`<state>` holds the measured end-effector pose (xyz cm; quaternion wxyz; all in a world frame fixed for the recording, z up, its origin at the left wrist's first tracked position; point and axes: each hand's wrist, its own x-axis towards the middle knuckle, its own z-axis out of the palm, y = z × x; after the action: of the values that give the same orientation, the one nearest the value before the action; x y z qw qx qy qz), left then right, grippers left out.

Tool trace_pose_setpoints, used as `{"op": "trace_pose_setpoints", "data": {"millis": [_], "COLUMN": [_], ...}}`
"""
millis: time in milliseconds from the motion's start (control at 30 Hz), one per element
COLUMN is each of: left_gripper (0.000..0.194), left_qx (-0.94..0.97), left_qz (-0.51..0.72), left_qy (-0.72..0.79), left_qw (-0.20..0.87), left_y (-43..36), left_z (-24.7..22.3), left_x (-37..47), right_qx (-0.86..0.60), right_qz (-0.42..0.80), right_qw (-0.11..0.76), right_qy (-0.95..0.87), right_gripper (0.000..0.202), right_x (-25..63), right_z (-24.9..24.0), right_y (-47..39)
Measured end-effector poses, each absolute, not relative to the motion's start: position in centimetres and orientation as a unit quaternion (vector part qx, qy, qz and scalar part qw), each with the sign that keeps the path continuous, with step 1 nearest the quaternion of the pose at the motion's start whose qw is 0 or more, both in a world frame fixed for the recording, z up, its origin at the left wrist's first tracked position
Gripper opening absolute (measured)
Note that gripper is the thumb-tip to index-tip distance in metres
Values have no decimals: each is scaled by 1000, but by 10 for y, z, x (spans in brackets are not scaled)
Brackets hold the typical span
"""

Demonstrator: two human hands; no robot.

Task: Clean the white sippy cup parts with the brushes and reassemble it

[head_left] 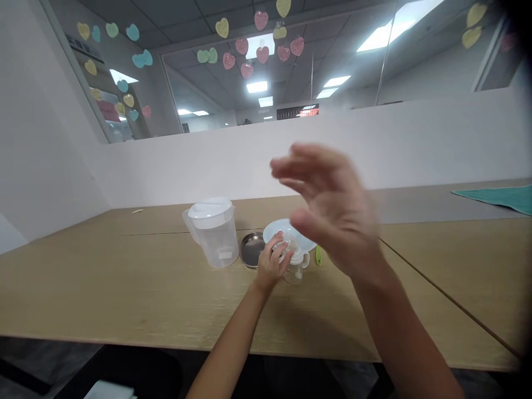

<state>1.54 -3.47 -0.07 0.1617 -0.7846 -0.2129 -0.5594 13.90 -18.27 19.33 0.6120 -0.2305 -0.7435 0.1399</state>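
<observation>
Because the right hand (336, 205) is blurring close to the camera, its fingertips are losing their edges; its grip is hanging loosely curved and well open above the bench (124, 293), with nothing visible in it. The left hand (272, 266) is reaching to a clear handled jar (294, 274) standing near the middle of the bench, its grip bending around the upper left of the jar and having hold of it by the white lid (297, 257); how hard it is pressing, I cannot tell. Those fingers are covering much of the lid, and whatever the jar is containing is too small to make out. Behind them, a pale bowl (278, 226) is showing only in part, since the left hand, the jar and the right hand are blocking it. A round metal tin (252, 250) is sitting just left of the bowl, partly hidden by the left hand, and a translucent pitcher (220, 241) is standing beyond it. Right of the jar, a green handle (318, 255) is poking out, its other end hard to see. A teal cloth (499, 195) is running out of view at the far right.
</observation>
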Motion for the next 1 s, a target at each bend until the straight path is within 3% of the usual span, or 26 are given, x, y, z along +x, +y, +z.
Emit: {"op": "trace_pose_setpoints", "data": {"millis": [100, 200, 400, 533, 733, 1000], "left_gripper": [39, 40, 42, 50, 77, 67], "left_qx": [-776, -783, -824, -830, -852, -847], "left_qz": [-569, -569, -534, -512, -453, -443], "left_qy": [-192, -174, -147, -190, -256, -293], "left_qw": [193, 184, 122, 110, 54, -14], "left_y": [-35, -35, -38, -40, -35, -38], "left_z": [2, 5, 6, 5, -2, -14], "left_x": [16, 20, 26, 22, 20, 28], "right_qx": [-295, -361, -330, -322, -357, -413], "right_qz": [158, 169, 227, 204, 165, 119], "right_qw": [548, 497, 522, 569, 594, 579], "right_qy": [-767, -770, -753, -729, -702, -693], "right_gripper": [34, 35, 39, 33, 35, 38], "right_x": [147, 159, 171, 170, 167, 168], "right_z": [159, 111, 45, 26, 10, 0], "right_y": [-132, -85, -55, -52, -49, -47]}}
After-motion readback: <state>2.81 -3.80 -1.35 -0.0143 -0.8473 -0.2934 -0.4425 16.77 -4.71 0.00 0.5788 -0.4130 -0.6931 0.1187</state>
